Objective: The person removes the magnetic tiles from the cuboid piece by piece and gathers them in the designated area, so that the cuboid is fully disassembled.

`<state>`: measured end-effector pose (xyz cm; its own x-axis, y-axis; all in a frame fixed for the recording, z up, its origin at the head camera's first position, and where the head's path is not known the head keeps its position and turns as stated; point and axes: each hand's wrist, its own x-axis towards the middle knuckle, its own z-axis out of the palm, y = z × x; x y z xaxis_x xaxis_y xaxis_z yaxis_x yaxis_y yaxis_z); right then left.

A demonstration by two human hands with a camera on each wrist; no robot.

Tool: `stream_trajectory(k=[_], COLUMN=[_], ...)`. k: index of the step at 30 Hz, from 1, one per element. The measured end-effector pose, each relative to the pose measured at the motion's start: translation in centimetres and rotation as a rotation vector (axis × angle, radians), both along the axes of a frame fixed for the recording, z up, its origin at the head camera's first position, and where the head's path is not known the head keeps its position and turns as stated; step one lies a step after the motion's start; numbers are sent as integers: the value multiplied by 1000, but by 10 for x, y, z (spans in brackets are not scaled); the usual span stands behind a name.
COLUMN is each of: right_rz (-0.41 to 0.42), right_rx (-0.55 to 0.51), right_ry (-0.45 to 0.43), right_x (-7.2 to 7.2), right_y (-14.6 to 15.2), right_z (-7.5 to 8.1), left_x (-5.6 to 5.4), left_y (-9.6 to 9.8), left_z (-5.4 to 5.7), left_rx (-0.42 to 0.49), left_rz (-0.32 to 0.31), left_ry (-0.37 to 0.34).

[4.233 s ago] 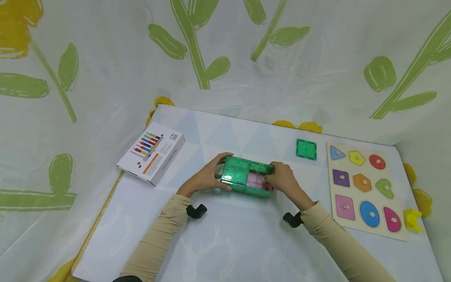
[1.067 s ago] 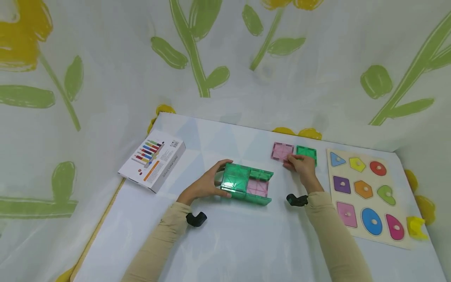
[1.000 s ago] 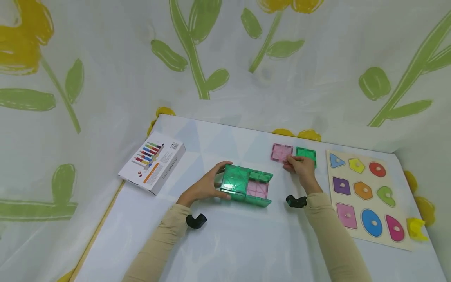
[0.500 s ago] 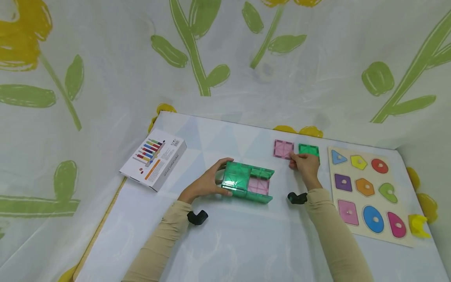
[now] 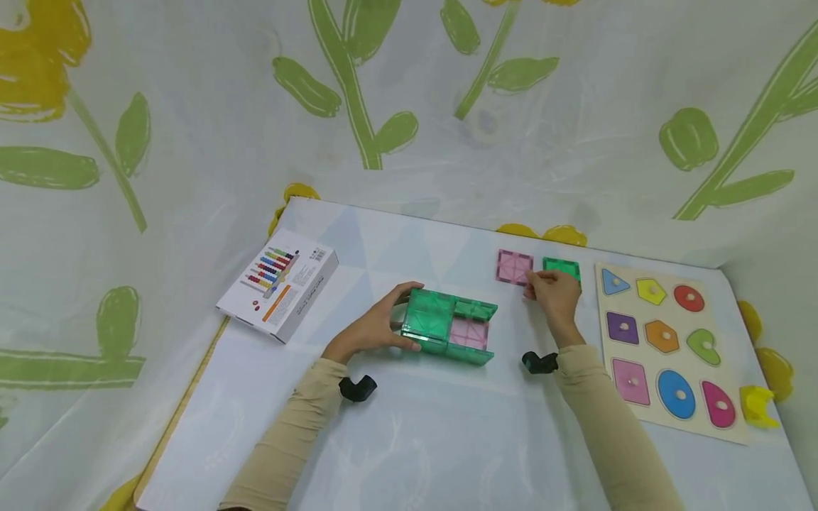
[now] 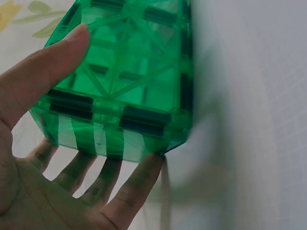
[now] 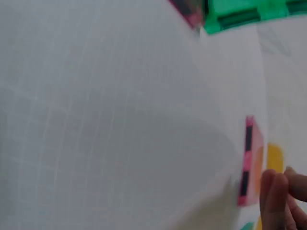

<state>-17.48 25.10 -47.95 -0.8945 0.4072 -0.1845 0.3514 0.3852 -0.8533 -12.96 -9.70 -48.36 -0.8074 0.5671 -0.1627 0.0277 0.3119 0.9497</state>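
Observation:
A box-like build of translucent green magnetic tiles (image 5: 429,316) rests on the table, with a pink tile visible inside its open right part. My left hand (image 5: 371,331) grips the build's left end. In the left wrist view, the thumb lies along one green face and the fingers curve beneath another. Farther right, my right hand (image 5: 554,297) pinches the near right corner of a flat pink magnetic tile (image 5: 513,267). Right beside it lies a green tile (image 5: 561,267), partly covered by the hand. The right wrist view shows only the fingertips beside the pink tile's edge (image 7: 247,163).
A white box with an abacus picture (image 5: 276,282) lies at the back left. At the right, a wooden shape puzzle board (image 5: 696,348) holds several knobbed pieces, with a yellow piece (image 5: 758,407) beside it. A flower-patterned curtain (image 5: 224,92) hangs behind the table.
The right hand has moved from the build's right end to the back right, where the pink tile now lies by the green one. In the last second little has shifted; the left hand stays.

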Motion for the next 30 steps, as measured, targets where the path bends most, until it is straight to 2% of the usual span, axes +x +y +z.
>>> stream_trajectory(k=[6, 10, 13, 17, 22, 25, 30], right_rz=[213, 428, 561, 673, 887, 971, 1023], right_rx=[84, 133, 180, 224, 270, 304, 379], right_ry=[33, 40, 30, 4, -20, -46, -84], right_x=[8, 17, 25, 35, 42, 43, 41], right_y=[-24, -36, -44, -53, -66, -74, -85], right_z=[17, 26, 30, 35, 39, 40, 39], left_x=[-3, -3, -4, -6, -9, -9, -9], left_y=[-6, -11, -13, -14, -16, -17, -17], left_z=[2, 3, 3, 4, 7, 8, 7], left_rx=[-40, -25, -12, -6, 8, -1, 17], left_rz=[-28, -46, -56, -76, -106, -113, -120], left_ry=[22, 11, -1, 5, -27, -40, -66])
